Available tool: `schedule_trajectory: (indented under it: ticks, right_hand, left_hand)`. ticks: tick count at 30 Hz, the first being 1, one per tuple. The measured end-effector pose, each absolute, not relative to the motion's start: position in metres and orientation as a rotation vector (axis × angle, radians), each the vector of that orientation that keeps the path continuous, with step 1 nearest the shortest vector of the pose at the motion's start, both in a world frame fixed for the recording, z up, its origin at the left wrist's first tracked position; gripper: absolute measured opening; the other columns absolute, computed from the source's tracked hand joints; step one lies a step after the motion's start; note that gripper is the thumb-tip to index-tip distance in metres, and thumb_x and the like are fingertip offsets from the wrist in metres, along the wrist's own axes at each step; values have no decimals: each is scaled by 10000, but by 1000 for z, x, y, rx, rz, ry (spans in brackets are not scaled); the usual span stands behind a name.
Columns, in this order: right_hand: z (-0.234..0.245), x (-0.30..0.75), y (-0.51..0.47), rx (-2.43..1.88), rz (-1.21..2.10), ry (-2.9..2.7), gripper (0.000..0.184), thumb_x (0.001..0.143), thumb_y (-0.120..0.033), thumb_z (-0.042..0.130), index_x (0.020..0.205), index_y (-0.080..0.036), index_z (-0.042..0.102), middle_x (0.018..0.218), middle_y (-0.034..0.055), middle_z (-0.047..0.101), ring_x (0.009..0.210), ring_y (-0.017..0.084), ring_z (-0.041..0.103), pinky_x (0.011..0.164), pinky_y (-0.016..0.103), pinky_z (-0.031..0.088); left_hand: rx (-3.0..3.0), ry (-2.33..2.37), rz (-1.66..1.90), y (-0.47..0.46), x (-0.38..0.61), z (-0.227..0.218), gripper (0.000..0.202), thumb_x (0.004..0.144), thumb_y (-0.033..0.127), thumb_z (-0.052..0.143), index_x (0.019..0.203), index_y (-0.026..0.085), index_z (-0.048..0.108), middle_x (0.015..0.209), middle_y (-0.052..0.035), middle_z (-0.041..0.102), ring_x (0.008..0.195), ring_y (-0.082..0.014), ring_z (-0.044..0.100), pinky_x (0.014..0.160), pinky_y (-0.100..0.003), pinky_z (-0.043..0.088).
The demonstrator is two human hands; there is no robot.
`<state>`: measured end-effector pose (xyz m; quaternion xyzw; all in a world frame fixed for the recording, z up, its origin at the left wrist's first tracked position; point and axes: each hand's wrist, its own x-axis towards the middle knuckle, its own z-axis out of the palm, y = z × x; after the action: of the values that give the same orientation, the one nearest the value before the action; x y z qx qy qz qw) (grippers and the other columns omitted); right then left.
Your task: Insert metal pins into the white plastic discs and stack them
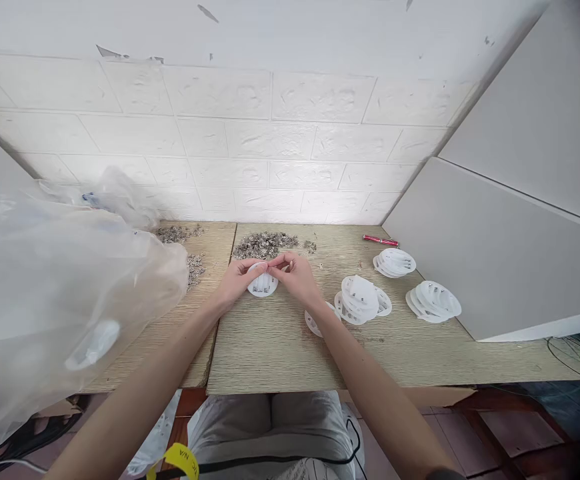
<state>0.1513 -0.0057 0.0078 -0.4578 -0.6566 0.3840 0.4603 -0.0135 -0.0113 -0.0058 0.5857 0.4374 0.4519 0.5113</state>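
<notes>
A round white plastic disc [263,287] with slots and small metal bits lies low over the table in front of me. My left hand [240,277] pinches its upper left edge between thumb and fingers. At its upper right rim, the thumb and fingertips of my right hand [293,273] press together; whatever sits between them is too small to make out. Just behind the hands spreads a heap of small metal clips [265,245]. Partly under my right forearm lies another white disc [315,325].
Stacks of white discs stand to the right: a loose one [359,300], one farther back [394,263] and one by the panel [435,301]. A red pen [380,240] lies behind them. A large translucent plastic bag [70,287] covers the left side, beside more metal clips [195,270].
</notes>
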Motion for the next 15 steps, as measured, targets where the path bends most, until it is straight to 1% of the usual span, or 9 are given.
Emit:
schedule_trajectory:
  ticks: [4,10,15]
  right_hand:
    - [10,152,-7,-1152,1039,-1598,124,730,-283,680,732,-161,661,768,27,659,682,133,571,618,249,441]
    - [9,149,-7,-1169,889,-1672,44,741,-212,657,743,-169,666,784,21,658,712,132,570,637,248,429]
    - [9,148,-8,-1164,866,-1683,75,763,-241,638,744,-169,650,778,25,656,698,131,553,634,255,419]
  left_hand:
    - [1419,1092,1075,-13,-12,-3,391,750,527,683,880,163,741,830,-54,687,728,-162,580,642,-251,423]
    - [1473,1147,1093,-10,-13,-8,356,776,510,643,836,174,743,803,-43,681,706,-159,571,620,-247,410]
    - [1489,1198,1123,-8,-14,-10,348,764,508,645,775,171,732,762,-36,674,671,-158,565,593,-248,402]
